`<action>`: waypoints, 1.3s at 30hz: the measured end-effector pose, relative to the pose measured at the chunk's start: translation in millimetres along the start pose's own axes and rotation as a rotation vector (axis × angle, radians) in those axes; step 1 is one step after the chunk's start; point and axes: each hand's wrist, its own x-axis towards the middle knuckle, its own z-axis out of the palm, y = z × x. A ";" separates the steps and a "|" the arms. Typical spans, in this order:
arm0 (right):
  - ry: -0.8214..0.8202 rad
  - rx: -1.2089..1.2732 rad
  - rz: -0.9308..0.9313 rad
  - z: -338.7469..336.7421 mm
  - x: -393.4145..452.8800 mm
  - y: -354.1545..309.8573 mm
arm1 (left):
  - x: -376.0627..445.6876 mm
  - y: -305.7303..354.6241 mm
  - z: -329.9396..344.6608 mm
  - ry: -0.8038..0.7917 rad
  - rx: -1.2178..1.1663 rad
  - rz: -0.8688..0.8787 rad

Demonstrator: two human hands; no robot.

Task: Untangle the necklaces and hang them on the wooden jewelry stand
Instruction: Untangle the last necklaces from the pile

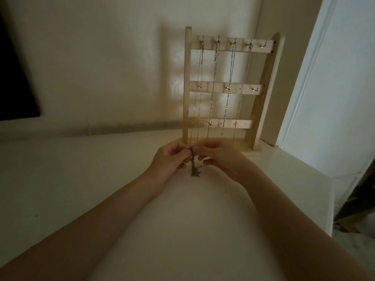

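Head view. We observed the wooden jewelry stand (231,92) upright at the back of the pale desk (81,179), close to the wall. Four of the five hooks on its top bar carried necklaces; the rightmost hook (263,45) was bare. The thick rope chain (228,92) on the third hook hung free, ending near the lowest bar. The thin chains from the first hook (195,98) and the second ran on down past the stand's base, toward the hands.

Just in front of the base, the left hand (170,161) and the right hand (219,159) met over a small dark knot of chain (191,152). Both sets of fingers were closed in a fine pinch on it, thumb against forefinger, left from the left side and right from the right. Neither hand was clearly nearer; the knot lay between their fingertips. From the knot a short twisted length dropped toward us, ending in a star-like pendant (196,173) lying on or just above the desk; which, we could not tell.

The long axis of the tangle ran from the hooks down to the pendant. We judged that loosening it would call for pulling apart sideways, across that axis, without dragging the hung chains off their hooks. How many strands entered the knot was too fine to make out.
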 end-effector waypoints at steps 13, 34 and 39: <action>0.072 -0.146 -0.044 6.2 2.7 1.4 | -3.1 0.1 -1.6 0.118 0.117 0.094; 0.108 -0.184 -0.174 0.8 3.6 1.6 | -2.8 0.8 -4.1 0.093 0.076 0.054; 0.066 -0.197 -0.181 -0.6 1.9 0.3 | -1.9 -0.7 -4.2 0.068 0.105 0.044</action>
